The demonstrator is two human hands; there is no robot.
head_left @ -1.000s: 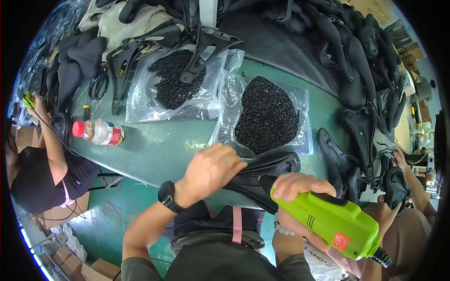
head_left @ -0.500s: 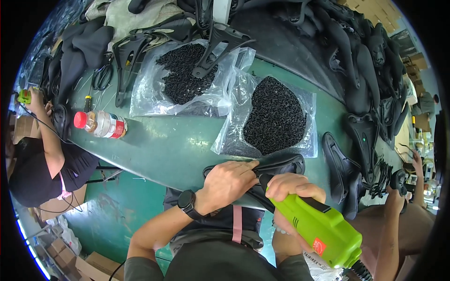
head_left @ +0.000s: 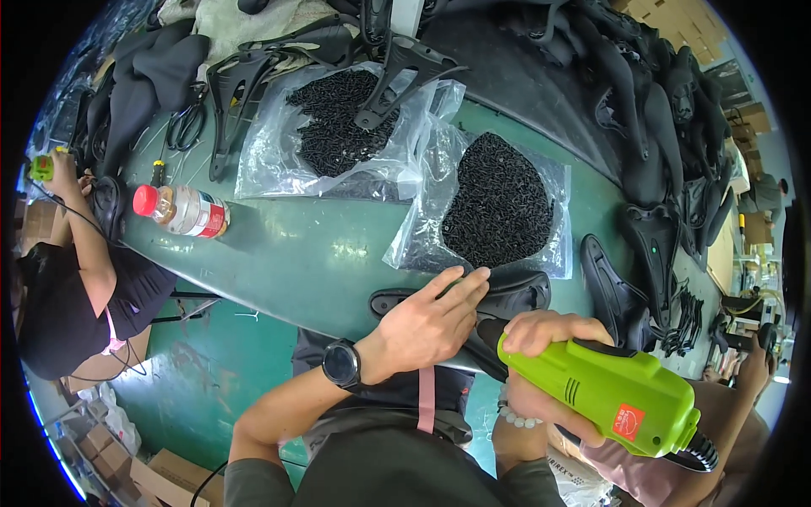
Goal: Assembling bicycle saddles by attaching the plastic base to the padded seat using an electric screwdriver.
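Blk bike saddle at near edge of worktop, mostly hidden by L hand: fingers extended, slightly apart, no grip visible. R hand fingers wrapped round lime-green pwr driver, red/wht sticker on side. Clear bag w/ blk screws just behind saddle; red-capped, labelled bottle far L.
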